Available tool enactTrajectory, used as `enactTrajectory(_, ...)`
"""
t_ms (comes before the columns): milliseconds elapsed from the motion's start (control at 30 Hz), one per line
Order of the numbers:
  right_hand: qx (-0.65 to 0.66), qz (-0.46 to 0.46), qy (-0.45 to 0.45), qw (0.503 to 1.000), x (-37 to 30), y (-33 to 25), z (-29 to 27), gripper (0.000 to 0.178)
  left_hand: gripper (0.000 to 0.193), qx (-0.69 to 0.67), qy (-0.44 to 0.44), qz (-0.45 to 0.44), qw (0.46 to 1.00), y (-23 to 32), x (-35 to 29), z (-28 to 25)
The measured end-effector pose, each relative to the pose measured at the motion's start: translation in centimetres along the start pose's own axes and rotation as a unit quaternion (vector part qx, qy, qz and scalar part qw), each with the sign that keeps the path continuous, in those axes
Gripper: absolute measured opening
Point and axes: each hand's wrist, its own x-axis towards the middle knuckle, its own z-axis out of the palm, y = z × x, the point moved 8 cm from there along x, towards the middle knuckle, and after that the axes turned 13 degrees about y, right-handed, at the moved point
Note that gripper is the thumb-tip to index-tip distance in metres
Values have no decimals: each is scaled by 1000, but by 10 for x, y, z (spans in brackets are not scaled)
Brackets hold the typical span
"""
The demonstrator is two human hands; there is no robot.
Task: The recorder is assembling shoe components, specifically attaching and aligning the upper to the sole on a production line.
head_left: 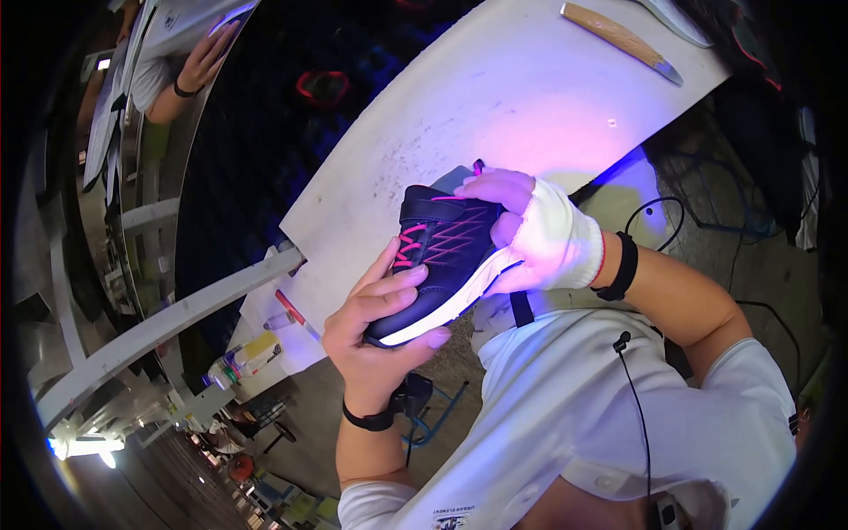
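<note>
black shoe (452, 243) gripped at both ends

the person holds the black shoe up in two hands, over the near edge of a pale tabletop (353, 177). its toe points toward the left end of the tabletop, and its white sole (464, 302) is turned toward the wearer's body. pink laces (408, 241) cross the front, and thin pink lines criss-cross the side.

the bare left hand (380, 318) grasps the toe end: its fingers curl over the upper beside the laces, and its thumb presses along the sole's edge. the right hand (539, 231), in a white fingerless glove, clasps the rear of the shoe, its fingers bent over the collar. black bands circle both wrists.

pinkish violet light falls on the tabletop beyond the right hand. a long tan tool (618, 40) lies near the tabletop's right corner. at the left corner a pale rail (252, 280) meets the edge; just below it, a red pen (290, 306) lies on a white surface near a yellow and white box (259, 349).
</note>
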Motion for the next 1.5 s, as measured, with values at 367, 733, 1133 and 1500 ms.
enactTrajectory(367, -32, -68, 13, 997, -9, -14, 27, 53, 100, 339, -51, -142, 929, -12, -10, 8)
enactTrajectory(733, -14, 43, 90, 995, 5, -37, -69, 80, 62, 60, -45, 66, 995, 37, 4, 46)
enactTrajectory(1133, 46, 107, 19, 993, 23, -48, -111, 67, 44, -39, 113, 61, 991, 13, -19, 132)
enactTrajectory(1500, 146, 318, 139, 927, -40, 38, -161, 57, 46, 159, -30, 200, 966, 38, 33, 183)
